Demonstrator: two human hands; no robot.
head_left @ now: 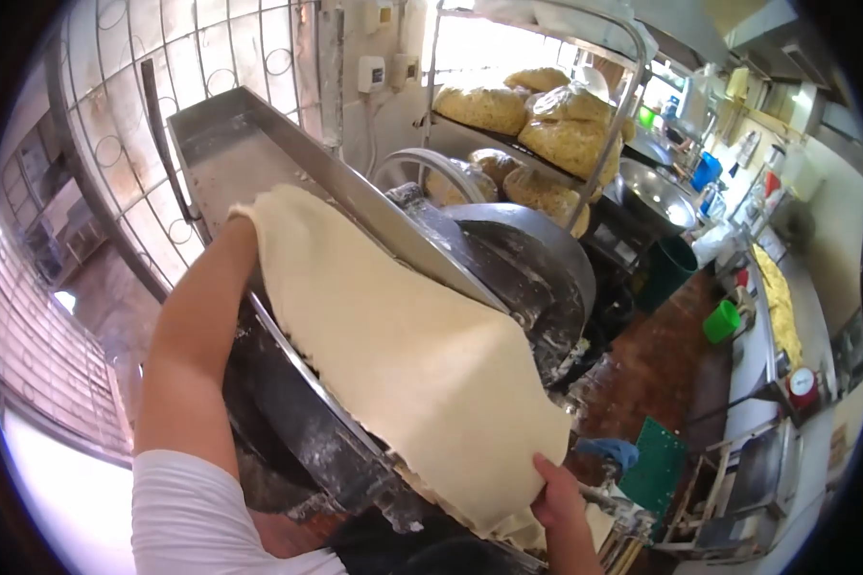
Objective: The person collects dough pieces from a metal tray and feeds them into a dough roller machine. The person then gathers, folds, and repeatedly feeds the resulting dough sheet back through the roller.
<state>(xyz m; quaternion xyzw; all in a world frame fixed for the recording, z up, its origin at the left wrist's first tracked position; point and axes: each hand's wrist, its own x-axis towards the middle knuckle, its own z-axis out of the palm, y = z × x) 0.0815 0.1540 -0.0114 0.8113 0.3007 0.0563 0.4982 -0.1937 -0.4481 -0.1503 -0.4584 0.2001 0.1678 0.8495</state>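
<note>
A wide, pale sheet of dough (403,345) lies stretched across a dark, flour-dusted machine (307,431) and reaches up into a metal tray (230,158). My right hand (558,498) pinches the dough's lower right edge between thumb and fingers. At the upper left, my left arm reaches to the dough's far end; my left hand (244,222) is mostly hidden under or behind the sheet, and its fingers do not show. The machine's round metal guard (537,249) stands just right of the dough.
Plastic bags of yellow food (566,129) fill a rack at the back. A barred window (201,57) stands at the left. On the right are a green bin (664,273), a counter with a red scale (802,383), and a green perforated mat (654,470).
</note>
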